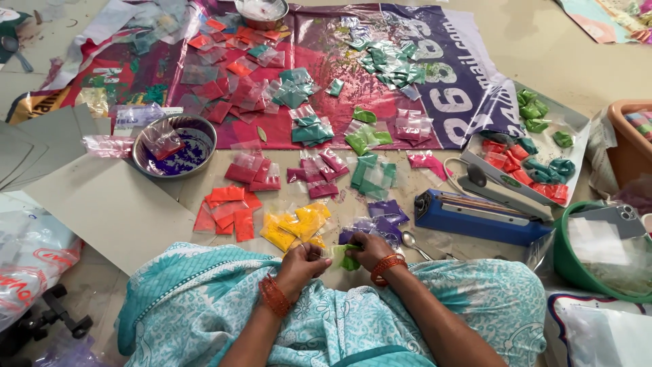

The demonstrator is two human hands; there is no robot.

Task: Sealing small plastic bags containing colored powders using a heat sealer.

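Head view looks down on a person seated on the floor, both hands meeting over a small packet of green powder. Left hand and right hand each pinch an edge of it, just above the lap. Beyond them lie yellow packets, orange packets and purple packets on the bare floor (pale, dusty). A blue heat sealer sits to the right. Farther off, a steel bowl holds purple powder, and a printed plastic sheet carries more packets.
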